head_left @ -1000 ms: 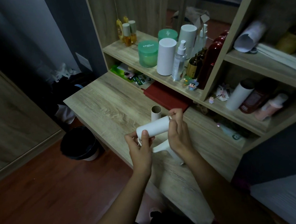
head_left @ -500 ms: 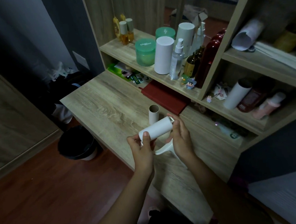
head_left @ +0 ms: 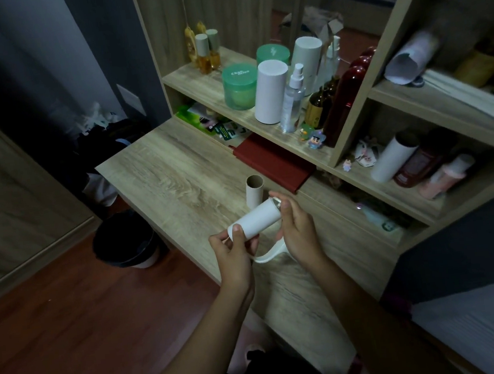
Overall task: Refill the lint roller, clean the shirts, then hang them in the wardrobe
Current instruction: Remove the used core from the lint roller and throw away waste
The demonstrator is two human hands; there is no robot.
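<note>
Head view: L hand (head_left: 233,250) grips near end of white lint roller (head_left: 255,221), thumb on top. R hand (head_left: 298,231) pinches its far end. Handle (head_left: 269,254) curves below, btwn hands. All held over desk (head_left: 177,175) front edge. Empty cardboard core (head_left: 254,190) stands upright just behind.

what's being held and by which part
The lint roller, by both ends of its white roll: left hand at the near end, right hand at the far end.

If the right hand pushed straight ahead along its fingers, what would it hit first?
Probably the empty cardboard tube standing on the desk, just past the lint roller that the right hand holds. Depth is unclear.
</note>
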